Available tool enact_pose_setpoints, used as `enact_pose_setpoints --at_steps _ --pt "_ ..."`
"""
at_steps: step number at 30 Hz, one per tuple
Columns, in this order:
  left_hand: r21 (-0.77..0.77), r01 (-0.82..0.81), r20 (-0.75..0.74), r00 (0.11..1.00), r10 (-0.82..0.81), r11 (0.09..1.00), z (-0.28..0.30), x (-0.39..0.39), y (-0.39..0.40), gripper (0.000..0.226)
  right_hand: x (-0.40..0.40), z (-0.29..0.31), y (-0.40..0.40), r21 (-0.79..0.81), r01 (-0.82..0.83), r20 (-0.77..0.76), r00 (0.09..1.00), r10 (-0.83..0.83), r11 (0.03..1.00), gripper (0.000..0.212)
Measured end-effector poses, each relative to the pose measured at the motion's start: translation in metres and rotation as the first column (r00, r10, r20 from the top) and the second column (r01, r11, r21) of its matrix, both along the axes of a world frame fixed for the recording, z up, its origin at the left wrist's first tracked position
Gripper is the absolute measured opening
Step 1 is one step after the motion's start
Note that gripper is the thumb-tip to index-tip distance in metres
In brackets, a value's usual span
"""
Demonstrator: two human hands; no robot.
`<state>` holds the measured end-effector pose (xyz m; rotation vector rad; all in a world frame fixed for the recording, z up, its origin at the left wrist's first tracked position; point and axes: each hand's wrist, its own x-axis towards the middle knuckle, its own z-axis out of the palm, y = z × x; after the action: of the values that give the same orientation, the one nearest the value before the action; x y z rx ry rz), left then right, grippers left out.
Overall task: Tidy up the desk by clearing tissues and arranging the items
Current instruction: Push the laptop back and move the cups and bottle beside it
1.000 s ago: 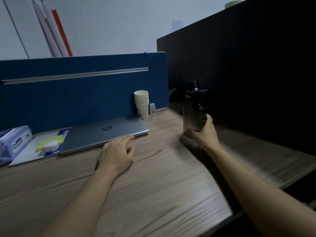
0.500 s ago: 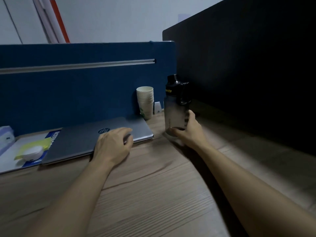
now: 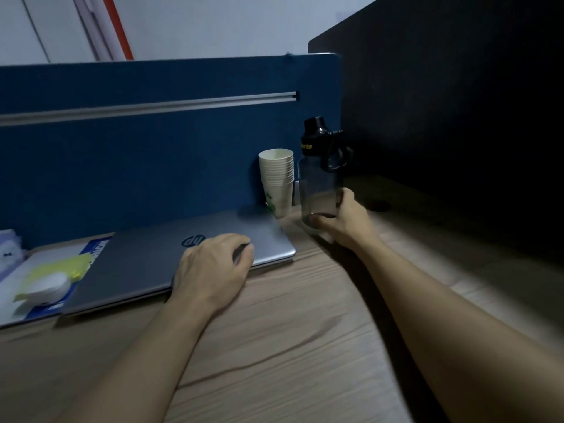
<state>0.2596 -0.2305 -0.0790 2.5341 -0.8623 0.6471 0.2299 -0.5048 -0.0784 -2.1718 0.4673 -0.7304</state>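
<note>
The bottle stands upright, cap up, just beside the cups. The right hand is clamped around its base. The left hand rests loosely curled on the laptop, holding nothing.

Two bare forearms reaching forward, one hand flat, one gripping.

The left hand lies palm down with fingers loosely curled, its fingertips resting on a flat surface. The right hand is extended further, wrist straight, thumb and fingers closed around the base of an upright smoky translucent plastic water bottle.
</note>
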Motion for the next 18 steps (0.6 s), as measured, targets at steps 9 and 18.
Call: enact_pose_setpoints --at_steps 9,18 --pt "-0.012 -0.002 -0.013 1.000 0.002 1.000 -0.001 0.002 0.001 0.031 0.045 0.001 -0.016 0.048 0.011 -0.028 1.000 -0.010 0.999 0.095" --pt "-0.043 -0.010 -0.025 1.000 0.009 0.999 -0.001 0.002 0.001 0.031 0.072 0.000 -0.030 0.057 0.050 -0.086 0.995 -0.045 0.997 0.098"
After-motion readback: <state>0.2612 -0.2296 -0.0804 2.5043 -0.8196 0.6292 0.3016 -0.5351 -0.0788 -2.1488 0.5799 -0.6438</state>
